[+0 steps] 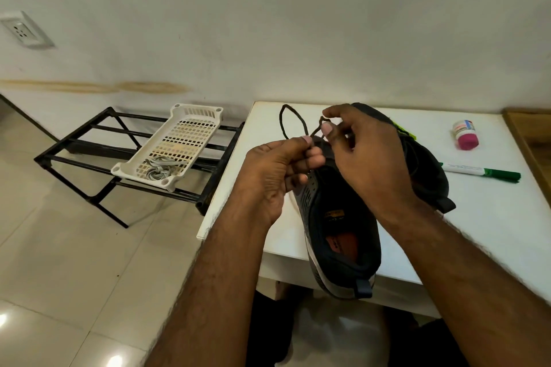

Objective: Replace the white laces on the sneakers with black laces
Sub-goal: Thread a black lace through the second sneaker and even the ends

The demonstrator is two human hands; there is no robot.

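Observation:
A dark sneaker [340,226] lies on the white table [477,217], heel toward me and hanging over the front edge. A second dark sneaker [423,164] lies behind it, mostly hidden by my right hand. My left hand [277,170] pinches a loop of black lace [287,122] between thumb and fingers above the shoe's tongue. My right hand [363,149] pinches the other strand of the same lace just to the right. White laces [159,168] lie bundled in a white plastic basket [179,140] to the left.
The basket rests on a low black metal rack [89,158] on the tiled floor left of the table. A green marker [483,171] and a small pink-capped bottle [465,134] lie at the table's right. A wall stands directly behind.

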